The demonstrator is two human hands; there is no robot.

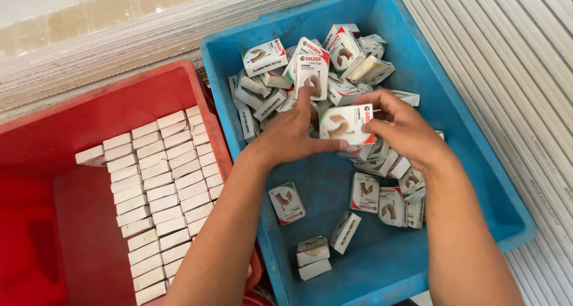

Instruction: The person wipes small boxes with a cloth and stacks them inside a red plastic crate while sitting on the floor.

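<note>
Both hands over the blue bin (pixel 239 61), meeting above its middle. Between them, one small white box (pixel 345 124) with a red corner and a brownish picture on its face, lifted clear of the loose boxes below. Left hand (pixel 290 134) closed on that box from its left side: thumb stretched along the lower edge, forefinger pointing up and away past the top left corner, other fingers hidden behind. Right hand (pixel 404 127) gripping the same box from its right side, fingertips curled over the upper right edge, thumb tucked toward the lower right corner. Just beyond the held box, toward the far wall of the bin, a jumbled pile of like boxes (pixel 310 73), lying tilted and overlapping. Beneath and beside the right wrist, a smaller cluster of boxes (pixel 388 192); nearer the front, a few single ones lying apart on the blue floor. To the left, touching the blue bin's side, a red bin (pixel 119 97) with plain white boxes (pixel 161 192) packed in neat rows, well apart from both hands. Around the bins, stacked pale sheets (pixel 507 73).
</note>
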